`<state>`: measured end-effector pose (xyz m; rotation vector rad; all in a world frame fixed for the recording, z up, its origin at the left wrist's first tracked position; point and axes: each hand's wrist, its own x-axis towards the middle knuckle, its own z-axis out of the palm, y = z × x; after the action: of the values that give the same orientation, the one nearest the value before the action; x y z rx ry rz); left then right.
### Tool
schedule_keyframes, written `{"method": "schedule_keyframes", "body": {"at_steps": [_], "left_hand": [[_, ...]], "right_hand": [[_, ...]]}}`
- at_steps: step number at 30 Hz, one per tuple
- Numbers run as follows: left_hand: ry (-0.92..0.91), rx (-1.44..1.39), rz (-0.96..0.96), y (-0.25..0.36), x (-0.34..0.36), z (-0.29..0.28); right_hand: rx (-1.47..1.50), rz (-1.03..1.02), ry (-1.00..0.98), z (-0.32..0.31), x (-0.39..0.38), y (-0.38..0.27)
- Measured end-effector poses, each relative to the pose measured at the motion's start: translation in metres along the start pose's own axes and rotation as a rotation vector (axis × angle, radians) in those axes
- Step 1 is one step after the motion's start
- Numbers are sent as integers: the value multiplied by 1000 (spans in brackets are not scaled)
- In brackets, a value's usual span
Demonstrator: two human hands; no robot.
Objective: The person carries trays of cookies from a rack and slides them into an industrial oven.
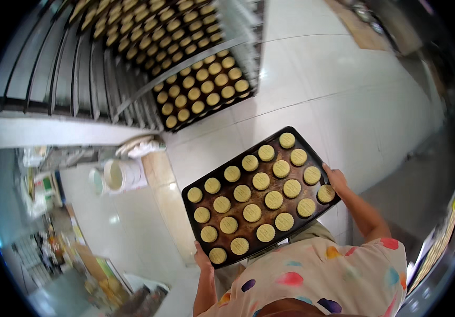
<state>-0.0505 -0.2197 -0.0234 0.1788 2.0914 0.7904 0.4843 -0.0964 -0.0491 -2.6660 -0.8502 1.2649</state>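
Observation:
A dark baking tray [244,228] is held out in front of my body, tilted in the picture with its right side farther away. Rows of round, pale yellow cookies [274,199] with scalloped edges and stamped tops lie on it, spaced apart. My left hand [203,258] grips the tray's near left corner, its thumb by the rim. On the opposite short side, my right hand [335,178] is closed around the edge, with the fingers partly hidden under it. Cookies sit close to both hands.
Ahead to the left stands a metal tray rack [127,100] holding several trays of similar cookies [202,87]. White buckets [119,175] stand on the floor at the left, beyond a raised sill [165,198]. Pale floor tiles [312,79] stretch ahead; a metal-sided unit [396,174] is at the right.

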Motion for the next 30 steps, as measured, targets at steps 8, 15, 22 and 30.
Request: {"method": "schedule_keyframes", "body": {"at_steps": [8, 15, 22, 30], "left_hand": [[-450, -116, 375, -1, -49, -13], [-686, 11, 697, 19, -126, -8], [-1099, 77, 784, 69, -125, 12], [-1381, 322, 681, 130, -63, 114]], "right_hand": [[465, 7, 334, -7, -146, 193], [994, 138, 664, 17, -271, 338], [1174, 300, 1011, 85, -413, 351], [1276, 639, 1206, 204, -488, 273]]}}
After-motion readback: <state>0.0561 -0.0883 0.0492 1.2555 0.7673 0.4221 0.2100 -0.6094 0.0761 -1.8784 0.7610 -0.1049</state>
